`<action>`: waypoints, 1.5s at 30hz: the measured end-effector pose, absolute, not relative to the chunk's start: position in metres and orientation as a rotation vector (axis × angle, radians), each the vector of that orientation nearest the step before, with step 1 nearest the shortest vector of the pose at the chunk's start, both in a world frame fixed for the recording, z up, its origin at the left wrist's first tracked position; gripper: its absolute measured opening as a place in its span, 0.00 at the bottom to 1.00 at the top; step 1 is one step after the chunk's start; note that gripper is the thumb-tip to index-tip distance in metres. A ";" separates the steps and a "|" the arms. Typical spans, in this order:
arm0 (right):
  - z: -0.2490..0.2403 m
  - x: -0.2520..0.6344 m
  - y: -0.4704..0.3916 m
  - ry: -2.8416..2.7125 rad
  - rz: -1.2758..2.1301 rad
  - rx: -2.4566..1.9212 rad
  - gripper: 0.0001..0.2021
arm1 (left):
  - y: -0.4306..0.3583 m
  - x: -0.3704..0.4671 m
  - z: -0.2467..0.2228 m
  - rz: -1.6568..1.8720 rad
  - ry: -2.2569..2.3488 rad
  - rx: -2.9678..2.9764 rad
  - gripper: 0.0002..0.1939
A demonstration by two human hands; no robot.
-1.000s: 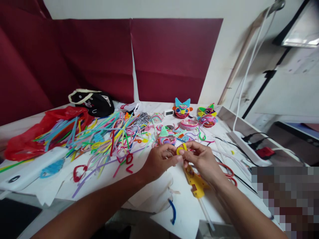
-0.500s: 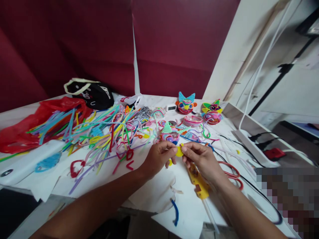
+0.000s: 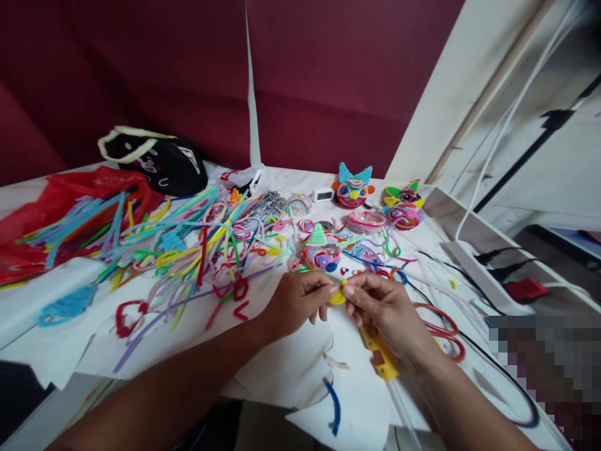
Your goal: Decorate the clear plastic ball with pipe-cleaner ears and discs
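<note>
Between my two hands is a small yellow pipe-cleaner piece (image 3: 337,298), rounded in outline and partly covered by fingertips. My left hand (image 3: 298,304) pinches its left side with thumb and forefinger. On the other side, my right hand (image 3: 382,304) is closed on it in a similar pinch. A yellow hot glue gun (image 3: 384,362) lies on the table, partly hidden under my right hand, with a clear glue stick (image 3: 404,416) sticking out toward me. Just beyond my fingers sits a pipe-cleaner face (image 3: 322,254) with a green pointed top. A short blue pipe cleaner (image 3: 334,406) lies nearer me.
Loose pipe cleaners (image 3: 188,241) spread across the left, beside a red plastic bag (image 3: 141,181) and a black bag (image 3: 164,166). Finished faces (image 3: 353,188) stand at the back. Red-handled scissors (image 3: 444,332), a cable and a power strip (image 3: 488,279) are on the right.
The camera view has shifted slightly. Both hands still pinch the yellow piece, which has dropped a little in the picture and shows less between the fingers.
</note>
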State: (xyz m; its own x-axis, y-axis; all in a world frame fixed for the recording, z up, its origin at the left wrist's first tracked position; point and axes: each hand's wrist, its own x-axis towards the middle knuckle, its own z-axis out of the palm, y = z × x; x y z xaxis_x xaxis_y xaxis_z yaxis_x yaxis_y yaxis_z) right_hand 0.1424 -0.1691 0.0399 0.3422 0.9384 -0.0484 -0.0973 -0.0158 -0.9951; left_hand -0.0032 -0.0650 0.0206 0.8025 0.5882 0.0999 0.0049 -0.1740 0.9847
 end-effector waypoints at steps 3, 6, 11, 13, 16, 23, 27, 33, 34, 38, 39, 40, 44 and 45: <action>0.039 0.142 -0.169 -0.861 1.048 -1.309 0.17 | -0.065 -0.007 0.022 0.557 0.476 1.741 0.12; 0.039 0.141 -0.169 -0.891 1.066 -1.316 0.16 | -0.065 -0.009 0.025 0.567 0.480 1.806 0.11; 0.040 0.140 -0.170 -0.912 1.077 -1.335 0.16 | -0.065 -0.010 0.026 0.555 0.489 1.845 0.11; 0.040 0.141 -0.171 -0.911 1.078 -1.339 0.17 | -0.064 -0.011 0.025 0.532 0.501 1.809 0.12; 0.040 0.141 -0.172 -0.923 1.077 -1.329 0.18 | -0.064 -0.010 0.024 0.498 0.523 1.736 0.14; 0.039 0.141 -0.172 -0.930 1.016 -1.345 0.19 | -0.065 -0.004 0.021 0.507 0.435 1.539 0.17; 0.037 0.140 -0.171 -0.864 0.966 -1.304 0.19 | -0.069 -0.003 0.020 0.541 0.396 1.437 0.15; 0.031 0.139 -0.170 -0.853 0.925 -1.286 0.17 | -0.075 -0.003 0.018 0.599 0.455 1.397 0.13; 0.031 0.139 -0.170 -0.859 0.928 -1.283 0.17 | -0.075 -0.003 0.018 0.612 0.462 1.392 0.13; 0.032 0.139 -0.171 -0.863 0.940 -1.278 0.17 | -0.075 -0.004 0.016 0.639 0.496 1.406 0.14; 0.033 0.139 -0.171 -0.860 0.944 -1.280 0.17 | -0.075 -0.004 0.015 0.643 0.501 1.416 0.14; 0.033 0.139 -0.171 -0.856 0.948 -1.281 0.17 | -0.074 -0.004 0.014 0.647 0.505 1.424 0.13; 0.034 0.139 -0.172 -0.855 0.974 -1.273 0.17 | -0.073 -0.004 0.012 0.640 0.485 1.446 0.11; 0.034 0.139 -0.172 -0.860 0.980 -1.271 0.17 | -0.073 -0.004 0.012 0.635 0.477 1.450 0.11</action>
